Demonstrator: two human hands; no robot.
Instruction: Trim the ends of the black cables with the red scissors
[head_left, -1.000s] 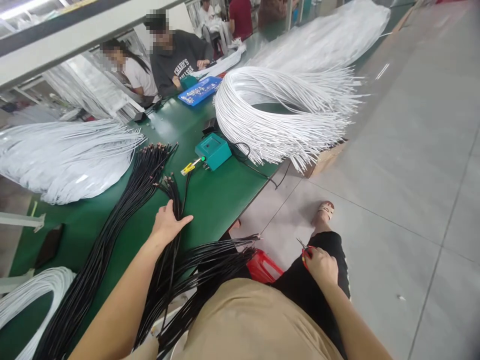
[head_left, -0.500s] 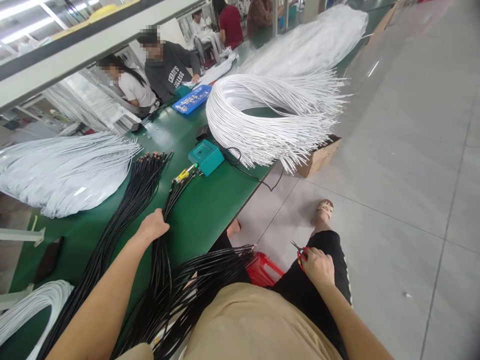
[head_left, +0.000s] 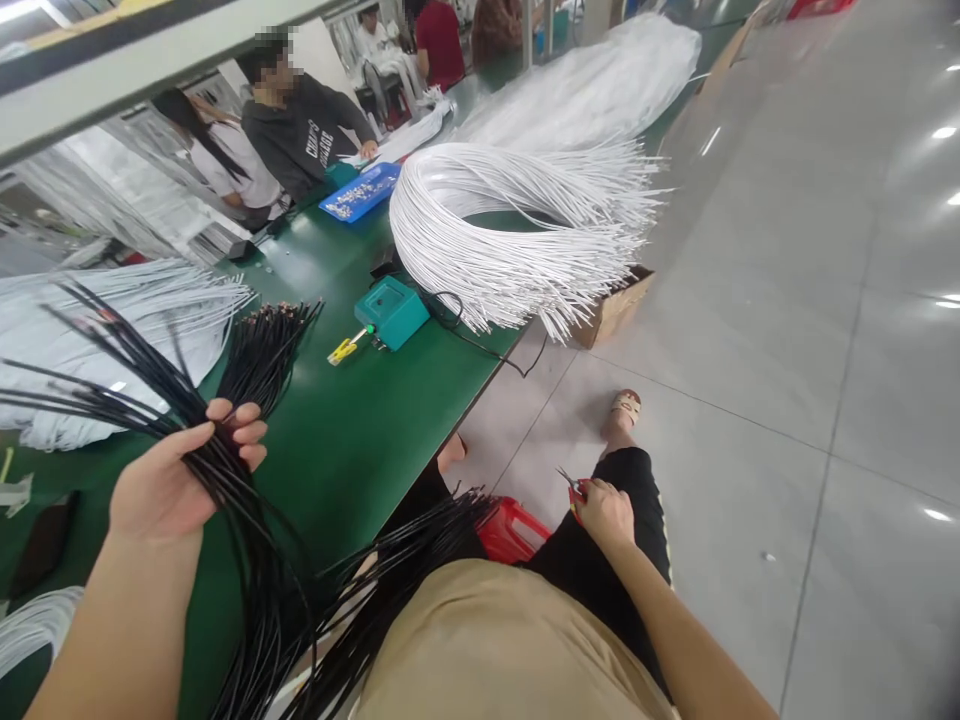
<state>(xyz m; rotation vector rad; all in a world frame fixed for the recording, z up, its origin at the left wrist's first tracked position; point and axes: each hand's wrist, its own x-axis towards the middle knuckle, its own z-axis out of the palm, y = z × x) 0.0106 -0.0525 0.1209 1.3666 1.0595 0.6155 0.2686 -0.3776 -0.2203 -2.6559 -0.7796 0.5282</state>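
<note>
My left hand (head_left: 187, 465) is wrapped round a bunch of black cables (head_left: 251, 530), lifted over the left part of the green table (head_left: 375, 430). Their free ends fan out to the upper left. My right hand (head_left: 606, 510) rests by my right knee, closed on small red-handled scissors (head_left: 574, 487), blades pointing up and left. More black cables (head_left: 420, 540) lie across my lap. Another black bundle with coppery ends (head_left: 266, 345) lies on the table behind my left hand. A teal device (head_left: 391, 312) with a yellow clip-like part (head_left: 343, 350) stands beyond it.
A large loop of white cables (head_left: 450, 240) overhangs the table edge above a cardboard box (head_left: 615, 310). Farther back are a blue tray (head_left: 360, 192) and several people. Pale cables (head_left: 135, 300) lie at the left; a red plastic object (head_left: 514, 530) is below the table edge.
My left hand has swung left and lifted the black cables away from the teal device, turning their ends leftward. My right hand still holds the scissors. The whole view has shifted slightly.
</note>
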